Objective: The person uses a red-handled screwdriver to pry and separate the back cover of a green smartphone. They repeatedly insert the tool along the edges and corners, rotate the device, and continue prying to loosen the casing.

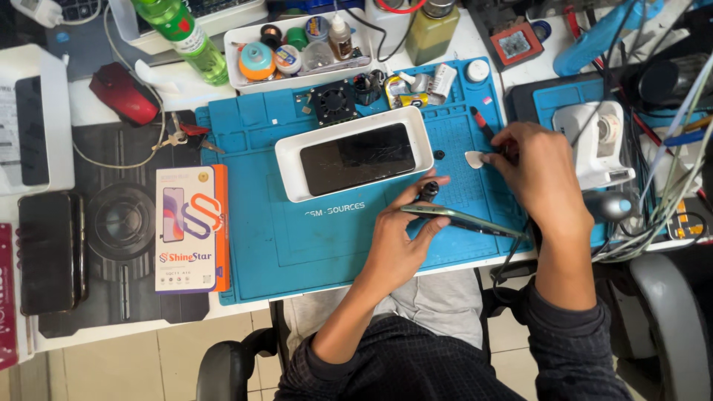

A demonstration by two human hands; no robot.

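My left hand (397, 241) holds a thin green phone body (460, 219) edge-up over the blue work mat (297, 245). My right hand (538, 174) pinches a small white triangular pick (473, 159) against the mat, beside a black-and-red pen-like tool (481, 123). A white tray (291, 160) behind my left hand carries a phone with a cracked black screen (358, 157).
A white and orange phone box (190, 229) lies left of the mat, with dark phones (48, 252) further left. A tray of small bottles and jars (297, 48), a small black fan (333, 102), a red mouse (124, 93) and tangled cables (661, 200) surround the mat.
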